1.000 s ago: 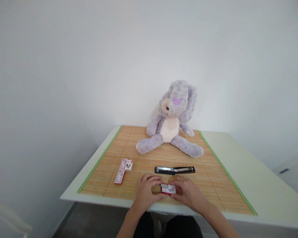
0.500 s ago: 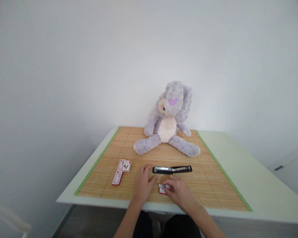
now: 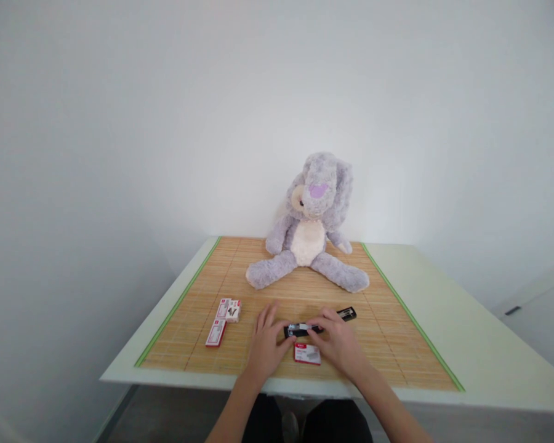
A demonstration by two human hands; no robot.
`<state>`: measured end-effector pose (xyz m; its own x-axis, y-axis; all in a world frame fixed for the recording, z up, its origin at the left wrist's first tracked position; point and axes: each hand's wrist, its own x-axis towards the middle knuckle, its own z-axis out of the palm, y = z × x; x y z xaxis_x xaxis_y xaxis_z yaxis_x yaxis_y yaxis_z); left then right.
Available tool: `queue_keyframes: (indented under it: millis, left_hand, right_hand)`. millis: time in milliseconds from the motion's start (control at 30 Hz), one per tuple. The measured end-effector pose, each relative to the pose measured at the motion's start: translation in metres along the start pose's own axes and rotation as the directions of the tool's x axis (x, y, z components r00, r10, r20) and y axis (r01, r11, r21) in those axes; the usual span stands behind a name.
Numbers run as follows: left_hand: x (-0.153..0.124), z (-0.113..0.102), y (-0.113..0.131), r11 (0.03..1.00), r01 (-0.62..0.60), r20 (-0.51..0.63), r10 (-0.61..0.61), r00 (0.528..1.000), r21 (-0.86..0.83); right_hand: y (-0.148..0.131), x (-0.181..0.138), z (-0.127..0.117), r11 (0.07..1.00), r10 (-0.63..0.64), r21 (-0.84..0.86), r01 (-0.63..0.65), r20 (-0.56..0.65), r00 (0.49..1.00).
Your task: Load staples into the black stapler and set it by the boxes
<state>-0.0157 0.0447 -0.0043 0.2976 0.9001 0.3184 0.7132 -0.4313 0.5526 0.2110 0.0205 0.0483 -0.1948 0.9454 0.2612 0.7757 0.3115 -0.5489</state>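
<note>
An opened black stapler (image 3: 300,330) lies flat on the bamboo mat, its two arms spread out in nearly one line. My left hand (image 3: 265,344) grips its left end between thumb and forefinger, the other fingers stretched out on the mat. Over the stapler's middle, my right hand (image 3: 339,341) pinches a small silvery strip of staples (image 3: 310,324) at the metal channel. The fingers partly hide the strip, so I cannot tell how deep it sits. Just in front of the stapler lies a red and white staple box (image 3: 307,354), close to my right wrist.
Several small boxes (image 3: 216,333), red, white and one with a dark picture, sit at the mat's left. A grey plush rabbit (image 3: 308,243) sits at the back against the wall. The bamboo mat (image 3: 203,277) has green edges and lies on a white table (image 3: 443,295).
My right hand has moved from above the staple box up to the stapler with the staple strip. My left hand has taken hold of the stapler's left end, which has shifted slightly nearer.
</note>
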Motion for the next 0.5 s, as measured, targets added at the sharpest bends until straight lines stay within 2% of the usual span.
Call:
queue_keyframes:
  millis: [200,500]
  left_hand:
    - [-0.008,-0.004,0.003,1.000,-0.002,0.036,0.002,0.999,-0.026]
    - [-0.008,-0.004,0.006,0.999,0.021,0.023,-0.021,1.000,-0.041]
  right_hand:
    - [0.000,0.012,-0.003,0.999,-0.003,-0.031,0.007,0.123,0.992]
    - [0.000,0.013,0.001,1.000,-0.011,-0.013,0.013,0.160,0.987]
